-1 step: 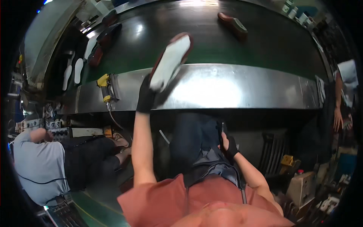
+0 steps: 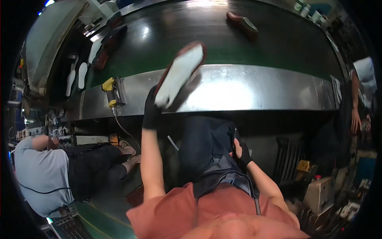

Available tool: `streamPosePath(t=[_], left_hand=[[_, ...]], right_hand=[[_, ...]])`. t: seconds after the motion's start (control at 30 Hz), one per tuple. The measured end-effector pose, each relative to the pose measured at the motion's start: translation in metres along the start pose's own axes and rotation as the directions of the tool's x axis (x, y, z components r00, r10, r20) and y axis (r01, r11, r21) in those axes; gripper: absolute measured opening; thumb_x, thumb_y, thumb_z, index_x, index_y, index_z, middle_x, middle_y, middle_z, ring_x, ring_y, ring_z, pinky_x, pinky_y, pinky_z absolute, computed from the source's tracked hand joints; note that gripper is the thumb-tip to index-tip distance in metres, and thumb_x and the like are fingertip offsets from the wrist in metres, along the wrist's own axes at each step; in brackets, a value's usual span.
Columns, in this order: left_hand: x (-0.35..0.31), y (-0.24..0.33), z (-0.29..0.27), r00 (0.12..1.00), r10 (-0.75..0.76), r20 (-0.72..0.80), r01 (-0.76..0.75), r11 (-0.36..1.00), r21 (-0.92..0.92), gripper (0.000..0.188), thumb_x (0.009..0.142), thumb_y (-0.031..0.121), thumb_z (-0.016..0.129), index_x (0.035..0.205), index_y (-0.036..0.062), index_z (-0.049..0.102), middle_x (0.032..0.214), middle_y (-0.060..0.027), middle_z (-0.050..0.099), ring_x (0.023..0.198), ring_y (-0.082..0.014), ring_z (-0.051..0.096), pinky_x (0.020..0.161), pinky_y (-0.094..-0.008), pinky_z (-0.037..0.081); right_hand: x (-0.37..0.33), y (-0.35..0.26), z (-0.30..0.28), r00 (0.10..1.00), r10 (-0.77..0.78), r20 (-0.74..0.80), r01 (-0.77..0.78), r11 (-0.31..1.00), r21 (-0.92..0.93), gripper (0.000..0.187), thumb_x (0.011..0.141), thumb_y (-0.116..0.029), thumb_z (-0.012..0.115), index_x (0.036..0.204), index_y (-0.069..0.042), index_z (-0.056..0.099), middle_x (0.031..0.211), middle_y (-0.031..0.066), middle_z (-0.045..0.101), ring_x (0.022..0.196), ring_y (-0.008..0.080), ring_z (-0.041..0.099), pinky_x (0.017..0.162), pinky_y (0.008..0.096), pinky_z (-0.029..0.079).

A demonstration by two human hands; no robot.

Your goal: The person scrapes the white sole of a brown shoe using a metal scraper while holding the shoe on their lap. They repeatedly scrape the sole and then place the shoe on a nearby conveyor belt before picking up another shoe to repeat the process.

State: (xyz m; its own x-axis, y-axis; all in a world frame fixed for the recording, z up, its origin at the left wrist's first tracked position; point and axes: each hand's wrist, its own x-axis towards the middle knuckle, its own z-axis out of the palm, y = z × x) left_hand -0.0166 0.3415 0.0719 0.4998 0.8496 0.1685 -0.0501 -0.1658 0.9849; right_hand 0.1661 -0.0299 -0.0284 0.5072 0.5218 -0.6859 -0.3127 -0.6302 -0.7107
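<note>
A head-worn fisheye looks steeply down from close above the wearer's torso (image 2: pixel 171 215), past the hands (image 2: pixel 151 113), facing the counter (image 2: pixel 286 91).

A yellow and black hand tool (image 2: pixel 111 93) lies on the metal edge of the bench (image 2: pixel 286 91), with white sole-shaped pieces (image 2: pixel 82 75) farther left; a co-worker in a grey top (image 2: pixel 43 171) is at left, pale bottles (image 2: pixel 305 10) at upper right

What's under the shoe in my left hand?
Beneath the shoe, the metal ledge and dark green surface show around its outline. Whatever it directly covers can't be seen.
</note>
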Motion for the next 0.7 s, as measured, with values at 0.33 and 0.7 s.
streamPosePath(t=[0.33,0.7], left_hand=[[-0.198,0.033,0.09,0.966,0.157,0.208,-0.197,0.962,0.189,0.038,0.068,0.014,0.075,0.102,0.0026,0.064,0.108,-0.0119,0.062,0.106,-0.0257,0.057,0.093,-0.037,0.043],[-0.171,0.045,0.143,0.889,-0.038,0.457,0.198,0.931,-0.308,0.047,0.096,0.044,0.037,0.097,0.003,0.06,0.097,-0.0083,0.061,0.093,-0.0196,0.056,0.088,-0.0344,0.043]], right_hand=[[-0.144,-0.03,-0.027,0.963,-0.184,0.195,0.167,0.981,0.103,0.054,0.097,-0.047,0.033,0.084,-0.001,0.057,0.064,0.0077,0.06,0.059,0.0145,0.058,0.06,0.0268,0.047],[-0.143,-0.042,0.022,0.767,-0.312,0.561,-0.026,0.858,0.513,0.044,0.1,-0.036,0.033,0.121,-0.002,0.051,0.116,0.0132,0.059,0.098,0.0221,0.061,0.091,0.0318,0.047]])
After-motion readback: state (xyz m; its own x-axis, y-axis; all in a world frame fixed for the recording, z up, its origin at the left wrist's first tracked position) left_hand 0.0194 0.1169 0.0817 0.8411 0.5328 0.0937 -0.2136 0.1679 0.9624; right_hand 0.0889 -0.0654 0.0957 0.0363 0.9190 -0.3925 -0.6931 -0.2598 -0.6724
